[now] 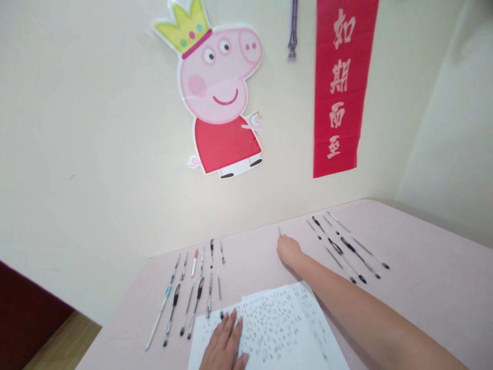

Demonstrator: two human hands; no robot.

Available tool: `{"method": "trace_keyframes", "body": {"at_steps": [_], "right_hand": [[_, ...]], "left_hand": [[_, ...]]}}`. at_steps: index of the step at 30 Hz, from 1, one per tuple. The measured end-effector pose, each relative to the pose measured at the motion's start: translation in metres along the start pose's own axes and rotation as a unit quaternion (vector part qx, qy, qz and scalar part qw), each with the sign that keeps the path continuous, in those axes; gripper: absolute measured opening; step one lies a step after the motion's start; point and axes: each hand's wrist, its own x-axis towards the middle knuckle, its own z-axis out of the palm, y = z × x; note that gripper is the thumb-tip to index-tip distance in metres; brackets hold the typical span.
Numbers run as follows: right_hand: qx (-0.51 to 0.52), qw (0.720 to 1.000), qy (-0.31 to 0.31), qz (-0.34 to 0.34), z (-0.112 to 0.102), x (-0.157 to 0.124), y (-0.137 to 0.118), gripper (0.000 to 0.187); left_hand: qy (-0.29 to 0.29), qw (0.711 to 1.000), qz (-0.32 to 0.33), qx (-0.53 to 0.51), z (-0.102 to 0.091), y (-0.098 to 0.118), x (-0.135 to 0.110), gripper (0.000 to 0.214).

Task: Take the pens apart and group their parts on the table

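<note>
My left hand (225,345) lies flat with fingers stretched out on the white sheets of paper (277,329) covered in handwriting, near the table's front edge. My right arm reaches forward across the pink table (423,288). My right hand (288,251) is closed near the wall, pinching a small thin pen part (279,231) that sticks up from its fingers. A row of several pens (192,288) lies to the left of the paper. Another group of several pens (346,246) lies to the right of my right hand.
A cream wall stands right behind the table, with a cartoon pig sticker (219,97) and a red banner (341,87) with gold characters. A wooden floor (61,344) and dark red furniture (23,313) show at the lower left.
</note>
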Motion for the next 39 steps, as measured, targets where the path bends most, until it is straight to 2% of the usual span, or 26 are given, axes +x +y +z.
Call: {"method": "trace_keyframes", "body": {"at_steps": [6,11,17,24,28,31,35,39], "right_hand": [[0.023,0.992,-0.05,-0.111,0.028,-0.009,-0.095,0.027],[0.032,0.986,-0.066,-0.149,0.039,-0.005,-0.143,0.026],[0.039,0.984,-0.067,-0.162,0.047,0.004,-0.157,0.028],[0.074,0.982,-0.057,-0.166,0.047,-0.003,-0.149,0.03],[0.092,0.985,-0.054,-0.132,0.038,-0.006,-0.137,0.04],[0.088,0.991,-0.049,-0.092,0.027,0.002,-0.106,0.043],[0.044,0.998,-0.03,0.026,0.005,0.018,-0.027,0.037],[-0.02,0.989,-0.008,0.148,-0.02,0.02,0.052,0.036]], "left_hand": [[-0.008,0.999,0.021,0.027,0.018,-0.012,-0.004,0.058],[-0.009,0.999,0.031,0.031,0.028,-0.02,-0.006,0.058],[0.052,0.994,0.083,0.057,0.036,-0.027,-0.006,0.073],[0.029,0.994,0.068,0.084,0.037,-0.026,-0.008,0.071],[0.016,0.997,0.049,0.056,0.031,-0.023,-0.008,0.069],[0.024,0.997,0.048,0.06,0.022,-0.016,-0.006,0.071],[0.02,0.997,0.033,0.066,0.01,-0.006,-0.002,0.069],[0.026,0.998,0.026,0.056,0.002,0.0,0.001,0.067]]}}
